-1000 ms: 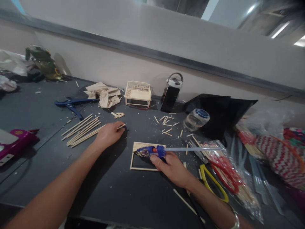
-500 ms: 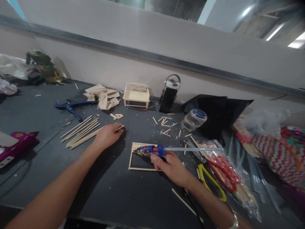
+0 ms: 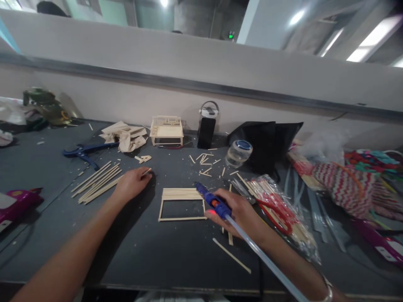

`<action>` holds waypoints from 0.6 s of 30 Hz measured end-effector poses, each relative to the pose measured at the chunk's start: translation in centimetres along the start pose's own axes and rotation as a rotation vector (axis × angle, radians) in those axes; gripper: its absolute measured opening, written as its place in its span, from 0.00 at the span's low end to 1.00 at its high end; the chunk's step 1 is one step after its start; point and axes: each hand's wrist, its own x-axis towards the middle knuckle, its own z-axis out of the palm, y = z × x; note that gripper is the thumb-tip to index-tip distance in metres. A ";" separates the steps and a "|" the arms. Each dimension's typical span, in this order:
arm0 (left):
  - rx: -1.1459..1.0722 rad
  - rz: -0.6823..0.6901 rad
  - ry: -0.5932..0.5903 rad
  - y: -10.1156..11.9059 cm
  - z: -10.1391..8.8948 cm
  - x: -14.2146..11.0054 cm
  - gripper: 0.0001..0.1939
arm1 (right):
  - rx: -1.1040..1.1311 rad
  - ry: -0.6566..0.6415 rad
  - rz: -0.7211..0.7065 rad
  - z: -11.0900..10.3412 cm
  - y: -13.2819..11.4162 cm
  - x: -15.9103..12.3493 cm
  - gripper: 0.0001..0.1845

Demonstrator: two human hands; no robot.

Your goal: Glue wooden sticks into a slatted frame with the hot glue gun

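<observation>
My right hand [image 3: 242, 210] grips a blue hot glue gun [image 3: 220, 206] with a long clear glue stick out of its back; a red light glows by the thumb. The nozzle is at the right end of a small rectangular frame [image 3: 182, 218] of thin wooden sticks, whose far side bears several sticks laid side by side. My left hand [image 3: 131, 183] is closed on a thin wooden stick [image 3: 146, 171], its tip poking past the fingers. Behind that hand lies a bundle of loose wooden sticks [image 3: 98, 184].
A miniature stick-built bench [image 3: 166, 132] stands by the wall, near a phone [image 3: 206, 133] and a jar [image 3: 239, 153]. Blue cutters [image 3: 82, 152] and crumpled paper [image 3: 129, 140] lie left. Red-handled scissors [image 3: 277, 216] and bagged sticks [image 3: 299, 235] lie right. A magenta glue gun [image 3: 19, 205] sits far left.
The glue gun has moved from the frame's left end to its right end and turned, nozzle now pointing away and left. My left hand keeps its stick. The camera view has shifted.
</observation>
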 end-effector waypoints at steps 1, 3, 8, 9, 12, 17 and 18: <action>0.020 0.003 0.026 0.4 0.0 -0.3 0.20 | -0.054 0.020 -0.004 -0.3 0.7 -0.7 0.10; 0.058 0.019 0.087 1.6 -0.2 -0.9 0.20 | -0.167 0.047 0.023 -0.8 2.3 -2.0 0.08; -0.026 0.218 0.146 5.0 -1.4 -2.7 0.15 | -0.264 0.055 0.122 -1.6 5.7 -4.5 0.10; -0.056 0.278 0.127 5.5 -1.6 -3.0 0.15 | -0.259 0.051 0.135 -1.7 6.1 -4.7 0.11; -0.089 0.382 0.066 6.6 -1.8 -3.3 0.16 | -0.211 0.008 0.151 -1.7 6.4 -4.7 0.12; -0.044 0.307 0.047 6.6 -1.2 -1.1 0.14 | -0.167 -0.068 0.153 -1.5 5.7 -3.8 0.11; -0.032 0.295 0.049 6.5 -1.0 -0.4 0.13 | -0.170 -0.079 0.158 -1.5 5.6 -3.6 0.10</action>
